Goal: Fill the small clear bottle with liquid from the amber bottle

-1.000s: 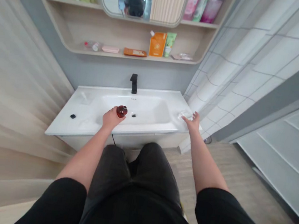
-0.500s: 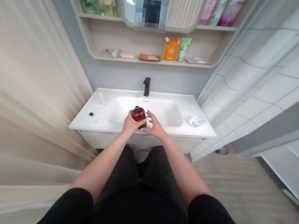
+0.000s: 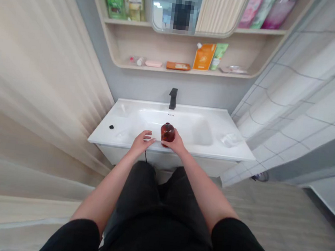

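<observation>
An amber brown bottle (image 3: 167,133) with an uncapped neck stands upright in my right hand (image 3: 178,143), whose fingers wrap its right side. It is held over the front part of the white sink (image 3: 205,130). My left hand (image 3: 143,142) is off to the bottle's left with its fingers apart, and nothing shows in it. On the counter left of the basin lies a small black cap (image 3: 111,127).
A black faucet (image 3: 173,98) rises behind the basin. Crumpled clear plastic (image 3: 231,140) lies on the right of the counter. Above, a shelf (image 3: 150,68) bears an orange pouch (image 3: 204,57), a green tube (image 3: 219,56) and a pink bar (image 3: 153,64). Curtains (image 3: 39,86) hang at left.
The bottle has passed from my left hand to my right hand. My left hand has let go and drawn away to the left. The view has shifted slightly.
</observation>
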Motion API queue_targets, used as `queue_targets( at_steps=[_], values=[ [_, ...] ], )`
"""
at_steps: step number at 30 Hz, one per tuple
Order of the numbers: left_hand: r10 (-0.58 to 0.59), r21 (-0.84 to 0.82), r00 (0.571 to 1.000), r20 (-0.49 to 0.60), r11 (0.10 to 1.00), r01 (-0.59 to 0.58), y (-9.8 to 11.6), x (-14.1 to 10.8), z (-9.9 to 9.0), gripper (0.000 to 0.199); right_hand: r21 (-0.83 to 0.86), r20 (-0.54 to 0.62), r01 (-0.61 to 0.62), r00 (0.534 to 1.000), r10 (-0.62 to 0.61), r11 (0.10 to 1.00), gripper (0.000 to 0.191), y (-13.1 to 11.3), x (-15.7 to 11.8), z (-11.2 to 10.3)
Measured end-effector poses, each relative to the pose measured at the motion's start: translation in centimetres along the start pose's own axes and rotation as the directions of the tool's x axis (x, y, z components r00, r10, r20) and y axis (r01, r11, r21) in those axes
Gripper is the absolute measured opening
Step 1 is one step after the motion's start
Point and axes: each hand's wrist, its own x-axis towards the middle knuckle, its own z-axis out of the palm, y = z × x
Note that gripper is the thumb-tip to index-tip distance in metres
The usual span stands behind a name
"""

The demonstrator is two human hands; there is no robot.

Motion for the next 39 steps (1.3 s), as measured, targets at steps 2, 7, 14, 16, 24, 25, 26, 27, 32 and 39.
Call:
queue_targets(
  at_steps=[2, 7, 14, 16, 24, 25, 26, 27, 32, 39],
  values=[
    [0.001, -0.027, 0.999, 0.038, 1.0, 0.0, 0.2, -0.1, 0.3, 0.068, 0.006, 0.012, 0.005, 1.0, -0.006, 1.0, 0.104, -0.1, -0.2, 0.7],
    [0.052, -0.004, 0.998, 0.032, 0.999, -0.052, 2.3, -0.8, 1.2, 0.08, 0.037, 0.082, 0.108, 0.99, -0.111, 0.993, 0.098, -2.0, -1.0, 4.4],
    [0.092, 0.181, 0.968, -0.233, 0.982, -0.05, 4.4, -2.1, -8.3, 0.07, -0.021, 0.334, 0.27, 0.909, -0.248, 0.963, 0.11, -4.6, -0.6, 5.8],
    [0.046, 0.22, 0.932, -0.36, 0.975, 0.037, 3.9, -1.6, -12.6, 0.073, -0.159, 0.354, 0.243, 0.919, -0.174, 0.957, 0.091, -3.8, 0.1, 3.9],
    [-0.054, 0.356, 0.73, -0.681, 0.846, 0.396, -2.0, 0.6, -24.3, 0.069, -0.616, 0.187, 0.04, 0.978, 0.096, 0.787, 0.07, 2.2, 1.7, -4.1],
    [-0.068, 0.35, 0.722, -0.688, 0.841, 0.413, -2.6, 0.8, -24.5, 0.067, -0.594, 0.148, 0.0, 0.983, 0.109, 0.804, 0.067, 2.8, 1.7, -4.3],
    [-0.079, 0.343, 0.719, -0.69, 0.84, 0.422, -3.2, 0.9, -24.5, 0.067, -0.57, 0.119, -0.029, 0.986, 0.117, 0.821, 0.065, 3.4, 1.7, -4.4],
    [-0.087, 0.337, 0.72, -0.689, 0.84, 0.424, -3.7, 1.1, -24.3, 0.067, -0.547, 0.102, -0.045, 0.988, 0.12, 0.836, 0.064, 3.8, 1.7, -4.4],
    [-0.111, 0.278, 0.725, -0.68, 0.876, 0.395, -5.0, 1.8, -22.2, 0.072, -0.497, 0.096, -0.07, 0.986, 0.135, 0.865, 0.058, 4.5, 1.9, -4.3],
    [0.28, 0.551, 0.645, -0.711, 0.792, 0.263, -3.9, -2.8, -17.8, 0.063, -0.586, 0.094, -0.107, 0.976, 0.198, 0.804, 0.039, 3.4, 1.7, -4.3]
  ],
)
